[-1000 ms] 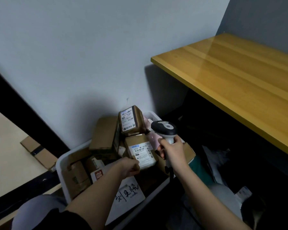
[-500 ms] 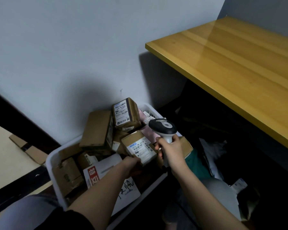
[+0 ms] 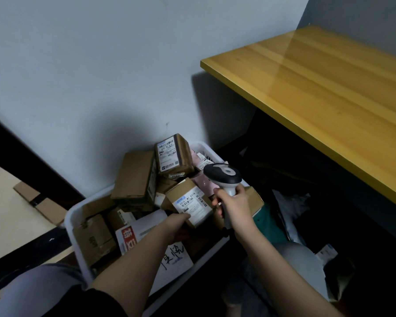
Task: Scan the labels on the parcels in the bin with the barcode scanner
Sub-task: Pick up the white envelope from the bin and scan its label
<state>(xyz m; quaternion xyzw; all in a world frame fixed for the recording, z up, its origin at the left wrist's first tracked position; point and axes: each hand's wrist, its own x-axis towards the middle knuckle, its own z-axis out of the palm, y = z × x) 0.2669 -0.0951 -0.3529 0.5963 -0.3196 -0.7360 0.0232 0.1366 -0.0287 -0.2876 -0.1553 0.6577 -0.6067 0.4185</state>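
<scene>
Right hand (image 3: 234, 203) is clenching grey-and-black handheld barcode scanner (image 3: 223, 177); left hand (image 3: 181, 226) is gripping small brown labelled cardboard parcel (image 3: 190, 202) just beside it. Risk: tilted label misreading.

white bin (image 3: 73, 216): full of brown parcels (image 3: 135, 177) | labelled parcel (image 3: 190, 202): tilted | scanner (image 3: 223, 173): probably aimed left

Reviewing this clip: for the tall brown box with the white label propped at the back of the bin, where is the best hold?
Probably a grip across the narrow sides of the tall brown cardboard box, near its top, coming from above. It stands tilted above the other parcels in the white plastic bin, so its upper end is free; keep fingers off the label.
</scene>
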